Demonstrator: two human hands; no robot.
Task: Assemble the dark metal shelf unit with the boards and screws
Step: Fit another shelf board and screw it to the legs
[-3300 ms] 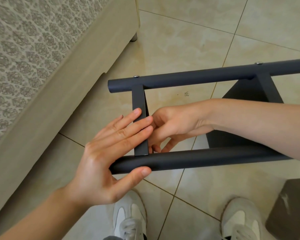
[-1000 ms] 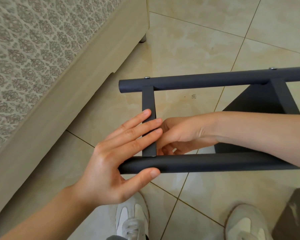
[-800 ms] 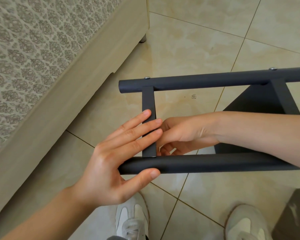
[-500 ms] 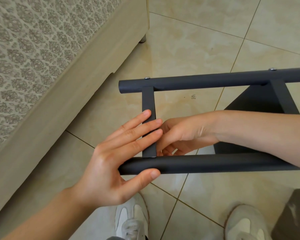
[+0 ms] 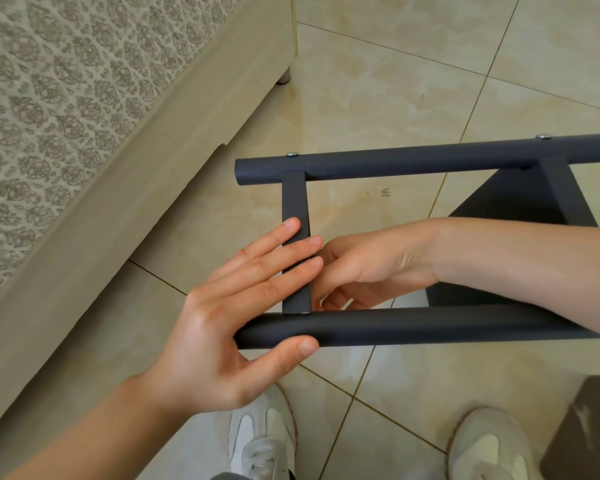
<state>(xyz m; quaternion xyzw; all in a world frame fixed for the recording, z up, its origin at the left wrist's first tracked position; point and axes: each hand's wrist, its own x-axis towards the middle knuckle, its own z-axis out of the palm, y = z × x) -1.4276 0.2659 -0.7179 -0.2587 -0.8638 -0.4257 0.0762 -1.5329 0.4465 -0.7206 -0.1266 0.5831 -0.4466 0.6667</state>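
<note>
Stiff, probably light frame (image 5: 430, 162), best held by its tubes. Left hand (image 5: 222, 327) flat across crossbar (image 5: 294, 199), fingers (image 5: 274, 251) straight; right hand (image 5: 364, 265) curled, contents hidden.

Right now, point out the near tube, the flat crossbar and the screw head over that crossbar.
near tube (image 5: 413, 327): head view, middle of its top side.
flat crossbar (image 5: 294, 195): head view, bare upper stretch.
screw head (image 5: 292, 154): head view, its centre.
</note>
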